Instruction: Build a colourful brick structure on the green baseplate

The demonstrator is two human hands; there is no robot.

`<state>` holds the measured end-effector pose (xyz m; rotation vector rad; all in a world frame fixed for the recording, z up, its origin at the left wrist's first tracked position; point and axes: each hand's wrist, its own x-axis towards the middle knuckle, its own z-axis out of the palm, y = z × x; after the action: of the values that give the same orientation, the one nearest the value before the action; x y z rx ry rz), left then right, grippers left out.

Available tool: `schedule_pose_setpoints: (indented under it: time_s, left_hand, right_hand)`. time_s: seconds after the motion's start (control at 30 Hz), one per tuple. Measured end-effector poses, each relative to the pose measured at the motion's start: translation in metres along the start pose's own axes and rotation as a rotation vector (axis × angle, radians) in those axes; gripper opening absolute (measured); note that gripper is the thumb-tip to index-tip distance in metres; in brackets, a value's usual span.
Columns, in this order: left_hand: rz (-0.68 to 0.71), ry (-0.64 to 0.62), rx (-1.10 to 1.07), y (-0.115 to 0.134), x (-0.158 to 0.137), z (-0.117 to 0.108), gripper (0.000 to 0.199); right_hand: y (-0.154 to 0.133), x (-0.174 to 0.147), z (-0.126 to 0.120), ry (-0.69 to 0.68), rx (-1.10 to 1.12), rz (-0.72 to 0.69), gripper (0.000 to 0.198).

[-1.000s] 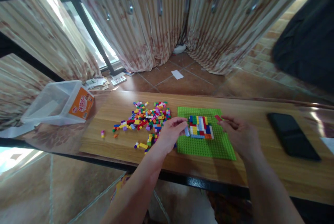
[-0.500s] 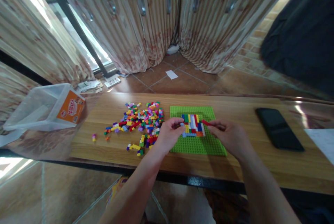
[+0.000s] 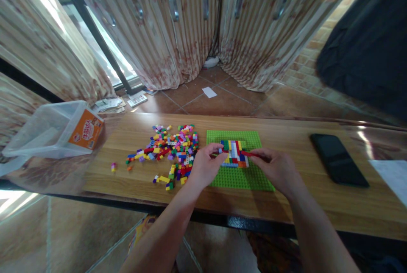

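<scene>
On the green studded baseplate (image 3: 241, 180) sits a block of toy building bricks (image 3: 234, 149) in blue, yellow, white, red and orange. My right hand (image 3: 275, 165) comes in from the right, its fingers closed on a long thin red piece (image 3: 251, 154). The tip of this piece reaches over the right part of the brick block. At the block's left edge is my left hand (image 3: 205, 165), with thumb and forefinger pinched together. What lies between those fingertips is too small to make out.
Left of the baseplate spreads a pile of loose bricks (image 3: 179, 146) on the wooden table (image 3: 114, 184). A clear plastic bin (image 3: 47, 126) with an orange label stands at the far left. On the right lie a black phone (image 3: 338, 159) and a white paper sheet (image 3: 391, 175).
My right hand has shifted slightly left and down, bringing the red piece further over the brick block. The piece now lies flatter. My left hand has stayed at the block's left edge.
</scene>
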<state>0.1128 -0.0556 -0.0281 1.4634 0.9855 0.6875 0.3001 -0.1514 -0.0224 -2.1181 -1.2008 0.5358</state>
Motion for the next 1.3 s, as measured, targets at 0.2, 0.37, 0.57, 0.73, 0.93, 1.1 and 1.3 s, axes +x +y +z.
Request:
schedule_pose_setpoints:
  time_s: [0.2,0.37,0.57,0.73,0.93,1.1,1.3]
  left_hand:
    - [0.033,0.019,0.137,0.0007,-0.0007,-0.001,0.025]
    - [0.058,-0.002,0.159,-0.0012,0.0,-0.0009,0.025]
    - [0.063,-0.006,0.158,-0.0028,0.0007,-0.0006,0.026]
    - [0.055,-0.022,0.15,-0.0034,0.0011,0.0001,0.027]
    - [0.071,-0.022,0.14,-0.0049,0.0014,-0.0003,0.026]
    - [0.071,-0.028,0.156,-0.005,0.0013,-0.0011,0.027]
    - [0.067,-0.022,0.143,-0.0011,0.0,-0.0008,0.026]
  right_hand:
    - [-0.0015,-0.0016,0.0026,-0.09,-0.083,-0.042,0.025]
    - [-0.0026,-0.0015,0.0014,-0.066,-0.122,-0.036,0.021]
    - [0.0001,0.0001,-0.0003,0.001,-0.182,-0.095,0.027]
    - [0.0004,0.0004,0.0007,-0.088,-0.129,-0.104,0.028]
    - [0.0032,0.0015,0.0016,-0.177,-0.103,-0.084,0.028]
    - [0.0018,0.0014,0.0006,-0.184,-0.126,-0.089,0.03]
    - [0.0007,-0.0003,-0.0009,-0.2,-0.121,-0.107,0.034]
